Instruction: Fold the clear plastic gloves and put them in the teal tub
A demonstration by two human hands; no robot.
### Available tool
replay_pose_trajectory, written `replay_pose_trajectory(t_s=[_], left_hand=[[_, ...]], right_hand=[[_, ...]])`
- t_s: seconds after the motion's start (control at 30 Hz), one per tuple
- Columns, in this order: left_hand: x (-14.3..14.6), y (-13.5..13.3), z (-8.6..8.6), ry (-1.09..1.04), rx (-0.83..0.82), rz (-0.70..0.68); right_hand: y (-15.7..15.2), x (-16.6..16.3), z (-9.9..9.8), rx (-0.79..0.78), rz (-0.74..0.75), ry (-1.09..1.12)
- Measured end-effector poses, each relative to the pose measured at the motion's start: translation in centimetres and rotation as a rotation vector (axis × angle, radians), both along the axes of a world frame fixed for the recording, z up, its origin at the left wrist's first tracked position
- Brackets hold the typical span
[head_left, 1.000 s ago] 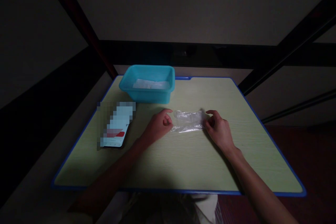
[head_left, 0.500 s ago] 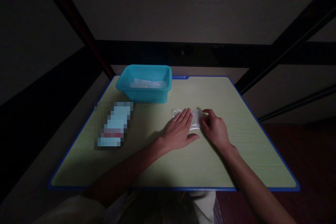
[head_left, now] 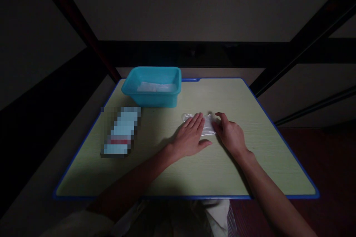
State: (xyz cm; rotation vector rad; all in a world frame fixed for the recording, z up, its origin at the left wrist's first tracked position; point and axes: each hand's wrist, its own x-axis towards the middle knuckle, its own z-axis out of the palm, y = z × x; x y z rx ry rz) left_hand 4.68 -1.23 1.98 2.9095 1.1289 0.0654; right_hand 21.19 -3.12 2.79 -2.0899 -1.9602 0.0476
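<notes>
A clear, crinkled piece of plastic film, perhaps a small bag (head_left: 209, 126), lies on the table. My left hand (head_left: 190, 135) rests flat across its left part, with fingers stretched out and thumb apart, hiding some of it. At the film's right edge is my right hand (head_left: 231, 135). Its index finger and thumb are apart, the thumb close to or touching the film, while the other fingers are curled and partly hidden. I cannot make out anything held between the right fingers.
A turquoise plastic basin (head_left: 151, 100) stands at the back left, with whitish, film-like material (head_left: 155, 87) inside. In front of it lies a pixelated, pale oblong object (head_left: 121, 129). The light wood-patterned table (head_left: 250, 170) has a blue rim; a wall panel rises behind.
My right index finger and thumb have spread slightly apart at the film's right edge. The left hand stays pressed on the film. The view has shifted slightly.
</notes>
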Motion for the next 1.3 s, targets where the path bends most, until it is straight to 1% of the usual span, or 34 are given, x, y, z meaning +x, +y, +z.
replay_pose_trajectory(t_s=[0.17,0.27,0.33,0.4,0.43,0.5,0.57,0.67,0.8,0.93,1.3], left_hand=[[-0.1,-0.1,0.0,0.020,0.038,0.001],[-0.1,-0.1,0.1,0.004,0.056,0.011],[-0.2,-0.2,0.3,-0.027,0.077,-0.005],[-0.2,-0.4,0.6,-0.057,0.098,-0.066],[-0.2,-0.6,0.7,-0.070,0.103,-0.107],[-0.1,-0.8,0.8,-0.090,0.092,-0.181],[0.0,-1.0,0.8,-0.101,0.067,-0.211],[0.1,-1.1,0.6,-0.093,0.038,-0.204],[0.2,-1.0,0.5,-0.055,0.001,-0.196],[0.2,-1.0,0.5,-0.014,-0.021,-0.186],[-0.1,-0.9,0.5,-0.003,-0.014,-0.209]], right_hand=[[0.1,1.4,-0.3,0.035,-0.050,0.007],[0.1,2.2,-0.5,0.129,-0.040,0.109],[0.2,2.6,-0.4,0.241,0.030,0.206],[0.2,2.9,-0.3,0.333,0.159,0.261],[0.2,3.0,-0.3,0.351,0.234,0.265],[0.3,3.2,-0.3,0.329,0.373,0.244],[0.3,3.3,-0.4,0.266,0.476,0.210],[0.4,3.5,-1.0,0.186,0.546,0.148],[0.5,3.8,-1.6,0.104,0.536,0.063],[0.4,3.9,-1.6,0.025,0.512,0.024],[0.5,4.1,-1.3,-0.023,0.499,0.056]])
